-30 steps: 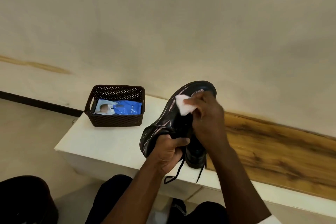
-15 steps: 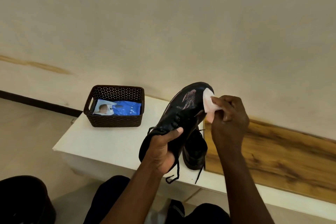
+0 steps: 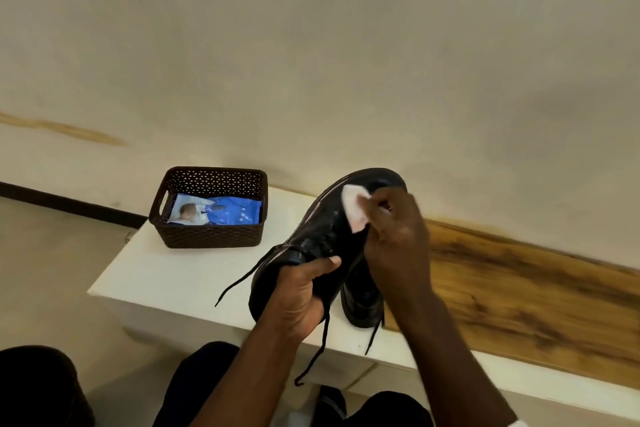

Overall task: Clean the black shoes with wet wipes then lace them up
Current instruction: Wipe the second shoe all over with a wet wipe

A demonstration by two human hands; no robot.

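A black shoe (image 3: 322,232) is held up over the white bench, toe pointing up and away, its upper shiny and wet. My left hand (image 3: 299,291) grips it at the heel and collar, thumb across the top. My right hand (image 3: 394,236) pinches a white wet wipe (image 3: 353,206) and presses it on the toe area. Loose black laces (image 3: 311,357) dangle below the shoe. The second black shoe (image 3: 362,298) stands on the bench behind my hands, mostly hidden.
A dark brown woven basket (image 3: 211,239) with a blue pack of wet wipes (image 3: 221,213) sits on the white bench (image 3: 173,274) at the left. A wood-grain panel (image 3: 519,295) runs along the right. A wall rises close behind. My dark-clothed knees are below.
The wipe has travelled from the shoe's side round the toe tip and back onto its top. The shoe rocked slightly in my left hand, and a lace swung out to the left.
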